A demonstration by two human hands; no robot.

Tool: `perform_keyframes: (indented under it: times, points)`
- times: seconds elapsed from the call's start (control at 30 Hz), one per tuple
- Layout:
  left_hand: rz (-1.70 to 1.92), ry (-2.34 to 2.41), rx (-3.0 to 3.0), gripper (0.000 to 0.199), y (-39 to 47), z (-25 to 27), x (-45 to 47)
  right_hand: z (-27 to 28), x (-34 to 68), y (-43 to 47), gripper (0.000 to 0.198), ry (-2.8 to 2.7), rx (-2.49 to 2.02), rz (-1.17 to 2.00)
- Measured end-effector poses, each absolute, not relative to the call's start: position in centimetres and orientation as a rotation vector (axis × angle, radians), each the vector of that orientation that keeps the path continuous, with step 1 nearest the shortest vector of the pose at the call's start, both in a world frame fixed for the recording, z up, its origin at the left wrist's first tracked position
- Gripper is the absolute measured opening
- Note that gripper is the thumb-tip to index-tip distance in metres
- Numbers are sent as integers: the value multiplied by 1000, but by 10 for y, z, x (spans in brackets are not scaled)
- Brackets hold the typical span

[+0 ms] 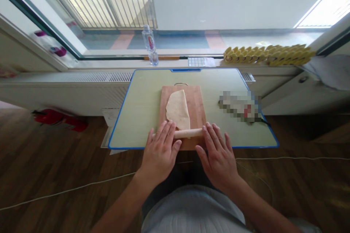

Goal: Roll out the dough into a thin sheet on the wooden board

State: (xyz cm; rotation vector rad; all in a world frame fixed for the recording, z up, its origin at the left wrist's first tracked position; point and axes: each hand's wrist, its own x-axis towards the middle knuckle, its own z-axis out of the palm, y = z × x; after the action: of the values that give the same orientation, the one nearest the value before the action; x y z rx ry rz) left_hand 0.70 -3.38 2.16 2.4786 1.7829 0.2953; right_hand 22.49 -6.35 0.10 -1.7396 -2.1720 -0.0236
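Note:
A pale wooden rolling pin [188, 133] lies crosswise over the near edge of a flat sheet of dough [179, 109]. The dough has one straight long side and one curved side, as if folded over. Both rest on a wooden cutting board [196, 107] with a metal handle at its far end. My left hand [160, 151] lies palm down over the pin's left end, its fingers stretched out. On the pin's right end rests my right hand [218, 154], also palm down with fingers extended and thumb apart. The hands cover the pin's ends.
Under the board is a pale green, blue-edged table [136, 116]. A blurred-out object [240, 107] lies on its right side. A clear bottle [150, 45] and yellow trays [268, 54] stand along the windowsill. A red fire extinguisher [58, 118] and white cables are on the floor.

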Motion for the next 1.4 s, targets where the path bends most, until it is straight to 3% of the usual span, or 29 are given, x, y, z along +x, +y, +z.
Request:
perform_keyframes:
  times: [0.33,0.67,1.03,1.27,1.4]
  points:
    - [281,1880,2481,54,88,30,20,10,208,45,53,-2091,-1848,34]
    - [298,1773,2483,60,-31,22,4,8,219,-62,58,-2210,-1669,38]
    - [134,1945,2360,60,102,35,17,18,198,64,55,-2131,-1910,91]
    - [302,1868,2453,57,18,32,9,19,211,-24,57,-2238,-1833,185]
    - [316,1856,2479,58,13,30,7,14,211,-13,59,-2211,-1861,143]
